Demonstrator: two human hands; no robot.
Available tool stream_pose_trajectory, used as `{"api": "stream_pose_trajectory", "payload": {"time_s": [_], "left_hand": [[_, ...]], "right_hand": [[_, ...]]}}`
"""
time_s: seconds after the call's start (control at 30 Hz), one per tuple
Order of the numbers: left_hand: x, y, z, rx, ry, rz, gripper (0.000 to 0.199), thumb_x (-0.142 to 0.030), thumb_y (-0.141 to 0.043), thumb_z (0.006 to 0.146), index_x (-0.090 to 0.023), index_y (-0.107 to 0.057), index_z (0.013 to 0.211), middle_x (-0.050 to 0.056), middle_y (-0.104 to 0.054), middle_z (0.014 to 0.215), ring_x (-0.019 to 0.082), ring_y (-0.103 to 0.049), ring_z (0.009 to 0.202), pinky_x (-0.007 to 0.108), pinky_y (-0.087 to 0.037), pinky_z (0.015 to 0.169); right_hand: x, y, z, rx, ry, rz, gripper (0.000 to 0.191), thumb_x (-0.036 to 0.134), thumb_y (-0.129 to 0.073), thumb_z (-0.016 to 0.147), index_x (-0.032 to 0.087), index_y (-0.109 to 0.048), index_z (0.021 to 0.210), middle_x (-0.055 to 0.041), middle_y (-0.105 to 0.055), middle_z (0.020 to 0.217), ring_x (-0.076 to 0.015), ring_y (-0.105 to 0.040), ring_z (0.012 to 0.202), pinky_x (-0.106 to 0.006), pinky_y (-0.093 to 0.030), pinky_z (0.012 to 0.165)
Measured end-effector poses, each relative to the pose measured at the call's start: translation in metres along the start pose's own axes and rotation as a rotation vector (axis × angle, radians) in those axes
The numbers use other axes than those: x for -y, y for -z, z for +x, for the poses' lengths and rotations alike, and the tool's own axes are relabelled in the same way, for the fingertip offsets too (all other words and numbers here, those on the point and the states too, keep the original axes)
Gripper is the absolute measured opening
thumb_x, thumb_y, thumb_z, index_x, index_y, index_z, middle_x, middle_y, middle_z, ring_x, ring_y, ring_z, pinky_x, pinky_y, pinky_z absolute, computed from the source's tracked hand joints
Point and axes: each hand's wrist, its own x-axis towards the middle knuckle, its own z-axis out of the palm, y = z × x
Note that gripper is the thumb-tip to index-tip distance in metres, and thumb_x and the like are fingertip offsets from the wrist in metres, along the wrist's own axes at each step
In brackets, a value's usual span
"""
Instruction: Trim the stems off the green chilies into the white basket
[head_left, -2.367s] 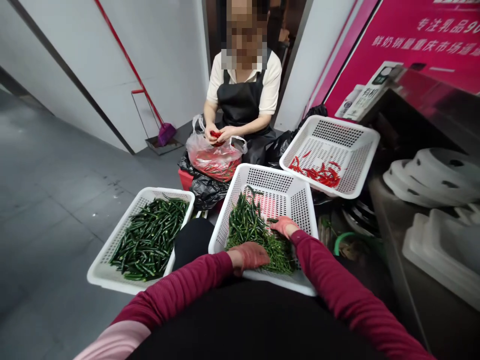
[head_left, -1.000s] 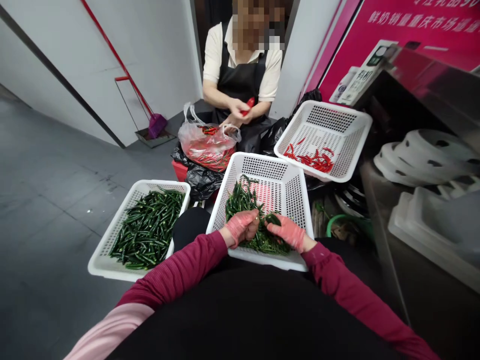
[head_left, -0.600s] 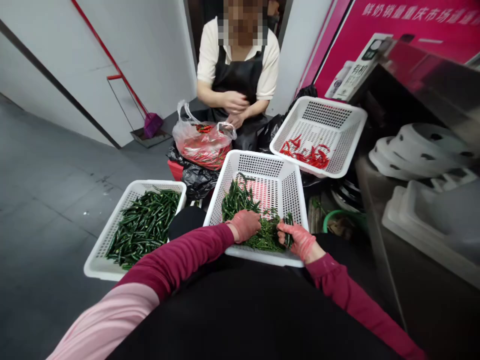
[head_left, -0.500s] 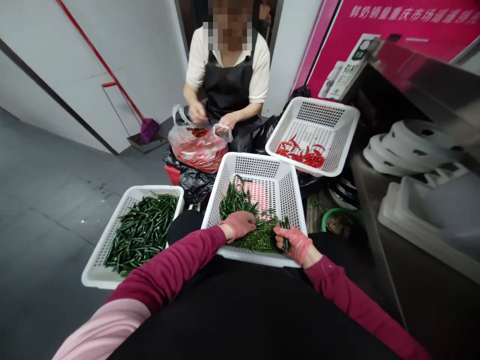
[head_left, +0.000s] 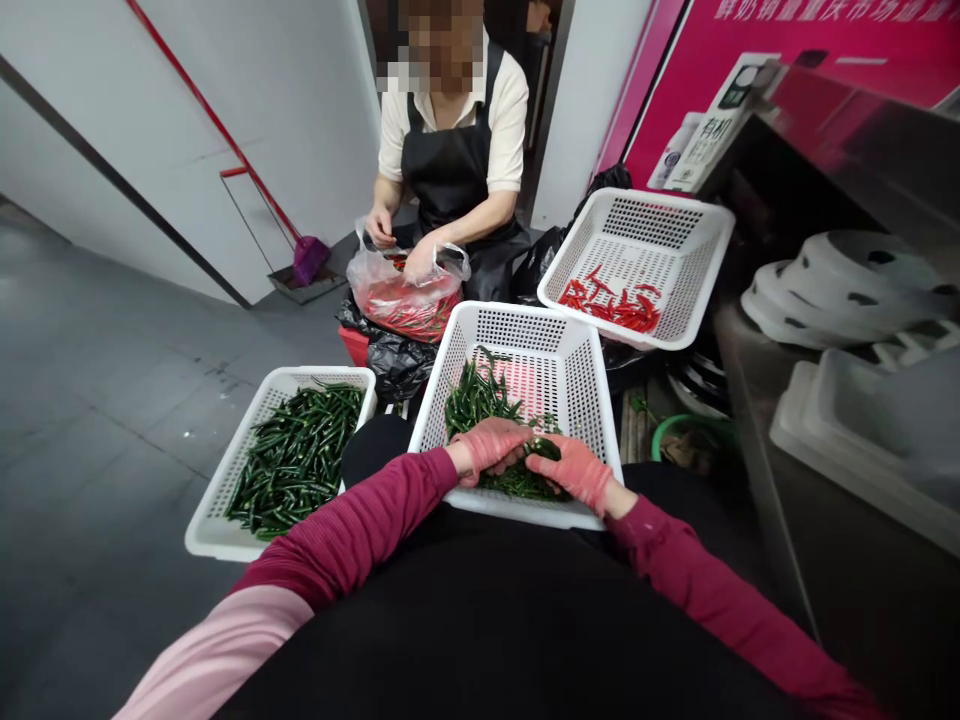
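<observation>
Both hands are in thin pinkish gloves above a white perforated basket [head_left: 609, 420] on my lap. My right hand [head_left: 576, 470] is closed around a few dark green chili peppers [head_left: 546, 447]. Its thumb lies along them. My left hand [head_left: 491, 445] has its fingers bent together, with the tips at the ends of those peppers; what they pinch is too small to make out. Beneath the hands lies a heap of green stems [head_left: 517, 484]. More loose green chilies [head_left: 480, 395] lie in the basket, just beyond my left hand.
To the left, a second white basket [head_left: 201, 545] holds many green chilies. A basket with red chilies [head_left: 712, 265] stands at the far right. Opposite, a co-worker [head_left: 454, 150] reaches into a plastic bag of red chilies [head_left: 409, 305]. A metal counter [head_left: 757, 400] with white containers borders the right.
My left hand has risen from the heap and moved right to meet my right hand. The right hand has shifted slightly left, still with the chilies. The co-worker's hands have moved at the bag.
</observation>
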Motion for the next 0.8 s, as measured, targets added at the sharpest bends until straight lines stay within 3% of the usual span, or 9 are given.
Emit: {"api": "stream_pose_trajectory", "payload": {"time_s": [0.17, 0.23, 0.3, 0.37, 0.47, 0.53, 0.6, 0.67, 0.8], "left_hand": [[-0.009, 0.000, 0.006, -0.127, -0.021, 0.429, 0.032, -0.039, -0.041, 0.082, -0.013, -0.059, 0.077, 0.007, -0.059, 0.069, 0.015, -0.057, 0.064, 0.023, -0.042, 0.055], [-0.005, 0.003, 0.012, -0.162, 0.069, 0.680, 0.028, -0.033, -0.044, 0.080, -0.012, -0.062, 0.078, 0.013, -0.061, 0.080, 0.022, -0.059, 0.078, 0.031, -0.044, 0.065], [0.006, 0.007, 0.014, -0.114, 0.145, 0.853, 0.027, -0.032, -0.044, 0.079, -0.013, -0.064, 0.082, 0.013, -0.062, 0.087, 0.024, -0.059, 0.085, 0.034, -0.043, 0.071], [0.020, 0.010, 0.013, -0.030, 0.112, 0.822, 0.032, -0.039, -0.051, 0.073, -0.019, -0.063, 0.095, 0.008, -0.062, 0.097, 0.021, -0.059, 0.087, 0.030, -0.043, 0.075], [0.041, 0.010, 0.007, -0.036, 0.018, 0.752, 0.052, -0.047, -0.061, 0.061, -0.028, -0.056, 0.110, 0.001, -0.057, 0.110, 0.019, -0.057, 0.092, 0.025, -0.043, 0.076], [0.048, 0.010, 0.003, -0.094, 0.049, 0.738, 0.041, -0.046, -0.056, 0.065, -0.028, -0.060, 0.101, 0.000, -0.059, 0.104, 0.018, -0.057, 0.090, 0.024, -0.042, 0.074], [0.048, 0.011, 0.000, -0.133, 0.098, 0.683, 0.027, -0.043, -0.051, 0.070, -0.025, -0.064, 0.086, 0.000, -0.062, 0.089, 0.016, -0.057, 0.083, 0.023, -0.041, 0.068], [0.045, 0.012, -0.003, -0.126, 0.157, 0.511, 0.025, -0.042, -0.051, 0.072, -0.021, -0.064, 0.076, 0.001, -0.061, 0.074, 0.013, -0.056, 0.070, 0.021, -0.039, 0.060], [0.039, 0.007, -0.005, 0.008, 0.240, 0.067, 0.047, -0.057, -0.038, 0.077, -0.015, -0.059, 0.072, 0.001, -0.054, 0.057, 0.008, -0.044, 0.044, 0.021, -0.032, 0.044]], "right_hand": [[0.010, 0.004, 0.007, 0.123, -0.083, -0.194, 0.019, 0.030, -0.057, 0.067, 0.018, -0.056, 0.081, 0.0078, -0.041, 0.043, -0.0073, -0.035, 0.034, -0.020, -0.030, 0.035], [0.004, 0.009, 0.019, 0.065, -0.146, -0.327, 0.018, 0.027, -0.054, 0.068, 0.017, -0.058, 0.082, 0.0064, -0.043, 0.043, -0.0087, -0.038, 0.035, -0.021, -0.032, 0.037], [-0.006, 0.012, 0.035, -0.075, -0.150, -0.504, 0.026, 0.026, -0.055, 0.067, 0.017, -0.060, 0.090, 0.0025, -0.054, 0.052, -0.0114, -0.048, 0.045, -0.022, -0.038, 0.045], [-0.015, 0.011, 0.050, -0.152, -0.114, -0.731, 0.035, 0.024, -0.056, 0.066, 0.020, -0.060, 0.100, -0.0018, -0.064, 0.072, -0.0145, -0.057, 0.062, -0.023, -0.042, 0.057], [-0.023, -0.002, 0.068, -0.026, -0.064, -1.053, 0.035, 0.022, -0.057, 0.066, 0.024, -0.062, 0.101, -0.0054, -0.065, 0.092, -0.0183, -0.060, 0.081, -0.025, -0.043, 0.067], [-0.022, -0.011, 0.072, 0.041, -0.057, -1.152, 0.030, 0.019, -0.059, 0.063, 0.021, -0.065, 0.093, -0.0091, -0.065, 0.093, -0.0214, -0.061, 0.083, -0.027, -0.043, 0.068], [-0.019, -0.013, 0.071, 0.034, -0.062, -1.180, 0.027, 0.017, -0.059, 0.063, 0.018, -0.066, 0.089, -0.0126, -0.065, 0.093, -0.0237, -0.061, 0.083, -0.029, -0.043, 0.067], [-0.016, -0.003, 0.065, -0.002, -0.047, -1.183, 0.026, 0.020, -0.057, 0.066, 0.019, -0.066, 0.091, -0.0127, -0.065, 0.092, -0.0233, -0.061, 0.080, -0.030, -0.043, 0.066], [-0.017, 0.033, 0.039, -0.070, -0.078, -0.872, 0.015, 0.026, -0.058, 0.066, 0.019, -0.067, 0.076, -0.0053, -0.064, 0.067, -0.0173, -0.057, 0.061, -0.027, -0.042, 0.058]]}}
